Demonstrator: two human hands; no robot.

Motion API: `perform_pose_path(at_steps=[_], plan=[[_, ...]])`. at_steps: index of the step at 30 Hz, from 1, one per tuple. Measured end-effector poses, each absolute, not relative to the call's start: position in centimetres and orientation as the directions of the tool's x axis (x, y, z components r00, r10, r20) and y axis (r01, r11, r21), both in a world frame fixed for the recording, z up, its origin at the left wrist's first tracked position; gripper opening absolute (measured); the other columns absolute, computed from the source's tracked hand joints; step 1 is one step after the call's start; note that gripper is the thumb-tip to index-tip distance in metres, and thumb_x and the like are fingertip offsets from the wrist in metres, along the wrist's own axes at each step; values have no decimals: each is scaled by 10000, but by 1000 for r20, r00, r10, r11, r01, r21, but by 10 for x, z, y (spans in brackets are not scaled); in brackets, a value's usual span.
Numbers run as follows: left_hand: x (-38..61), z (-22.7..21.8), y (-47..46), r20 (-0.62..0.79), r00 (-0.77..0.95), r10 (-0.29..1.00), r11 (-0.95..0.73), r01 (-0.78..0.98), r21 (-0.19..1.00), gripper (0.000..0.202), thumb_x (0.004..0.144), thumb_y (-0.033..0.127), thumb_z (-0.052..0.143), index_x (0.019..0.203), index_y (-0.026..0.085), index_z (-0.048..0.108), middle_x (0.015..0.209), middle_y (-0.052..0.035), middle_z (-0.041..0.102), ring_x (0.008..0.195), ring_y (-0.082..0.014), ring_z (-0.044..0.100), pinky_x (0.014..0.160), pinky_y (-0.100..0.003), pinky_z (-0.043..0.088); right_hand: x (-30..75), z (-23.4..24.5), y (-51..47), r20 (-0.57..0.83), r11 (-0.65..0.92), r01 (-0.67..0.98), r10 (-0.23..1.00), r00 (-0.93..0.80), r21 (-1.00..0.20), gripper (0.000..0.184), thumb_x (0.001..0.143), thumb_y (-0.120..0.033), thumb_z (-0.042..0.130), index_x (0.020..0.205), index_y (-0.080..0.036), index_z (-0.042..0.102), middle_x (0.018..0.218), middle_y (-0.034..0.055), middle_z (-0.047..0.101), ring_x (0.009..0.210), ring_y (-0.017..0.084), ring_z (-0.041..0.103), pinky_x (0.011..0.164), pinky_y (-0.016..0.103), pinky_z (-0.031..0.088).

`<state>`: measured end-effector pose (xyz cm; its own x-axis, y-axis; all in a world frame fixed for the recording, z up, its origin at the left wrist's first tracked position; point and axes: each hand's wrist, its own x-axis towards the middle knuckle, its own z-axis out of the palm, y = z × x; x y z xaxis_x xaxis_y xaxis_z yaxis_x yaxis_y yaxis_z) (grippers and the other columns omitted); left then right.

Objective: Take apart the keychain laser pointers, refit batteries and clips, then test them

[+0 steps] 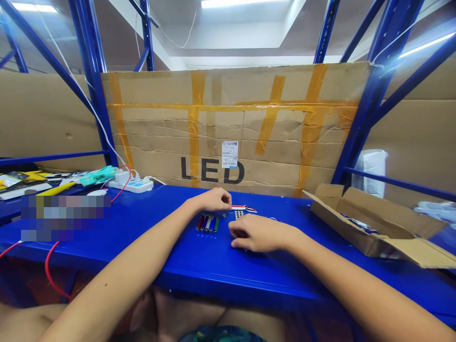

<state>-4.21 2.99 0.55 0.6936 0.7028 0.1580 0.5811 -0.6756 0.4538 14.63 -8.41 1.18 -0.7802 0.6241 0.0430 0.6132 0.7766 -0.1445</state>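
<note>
My left hand (214, 199) is closed in a pinch on a small red and silver keychain light (244, 208) that lies just above the blue table (142, 232). Below that hand, several small coloured tube lights (207, 223) lie side by side in a row. My right hand (258, 233) rests palm down on the table with fingers curled, touching the surface beside a cluster of tiny button batteries (238, 214). What lies under its fingers is hidden.
An open cardboard box (377, 223) with parts sits at the right. A taped cardboard sheet marked LED (231, 133) stands behind the table. A white power strip (130, 183), red cable (50, 270) and tools lie at the left. Blue rack posts (94, 80) frame the bench.
</note>
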Motion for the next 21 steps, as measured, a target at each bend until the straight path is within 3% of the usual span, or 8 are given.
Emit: perform_pose_path(at_steps=[3, 7, 11, 15, 21], plan=[[-29, 9, 16, 128, 755, 643, -739, 569, 361, 158, 703, 228, 600, 808, 162, 697, 721, -4, 668, 653, -123, 556, 592, -237, 385, 156, 18, -91, -63, 672, 730, 729, -682, -128, 43, 748, -173, 582, 714, -194, 566, 668, 5, 594, 518, 112, 447, 480, 247, 278], [-16, 11, 4, 113, 799, 591, -784, 536, 312, 177, 688, 166, 599, 816, 168, 721, 791, -23, 697, 703, -135, 584, 629, -233, 404, 182, 29, -86, -153, 566, 765, 764, -627, -308, 74, 680, -132, 576, 711, -196, 556, 628, -12, 596, 528, 116, 496, 470, 228, 305], [-13, 9, 2, 87, 786, 612, -773, 571, 276, 178, 701, 197, 610, 829, 180, 732, 834, -32, 711, 723, -150, 599, 644, -241, 413, 210, 37, -70, -69, 492, 751, 815, -575, -439, 34, 721, -185, 561, 715, -189, 528, 620, -21, 576, 545, 112, 506, 503, 221, 351], [-13, 7, 3, 73, 778, 624, -767, 592, 247, 169, 712, 225, 624, 831, 184, 735, 854, -42, 716, 744, -160, 608, 677, -251, 419, 219, 37, -59, 26, 496, 757, 843, -537, -426, 107, 727, -252, 590, 688, -181, 519, 599, -23, 542, 548, 107, 457, 493, 219, 325], [-13, 6, 3, 48, 769, 637, -755, 611, 238, 172, 721, 256, 630, 838, 185, 734, 845, -41, 719, 737, -159, 610, 650, -250, 408, 216, 32, -55, 40, 505, 734, 835, -549, -455, 104, 732, -254, 586, 704, -182, 516, 608, -21, 561, 545, 107, 459, 495, 219, 332]])
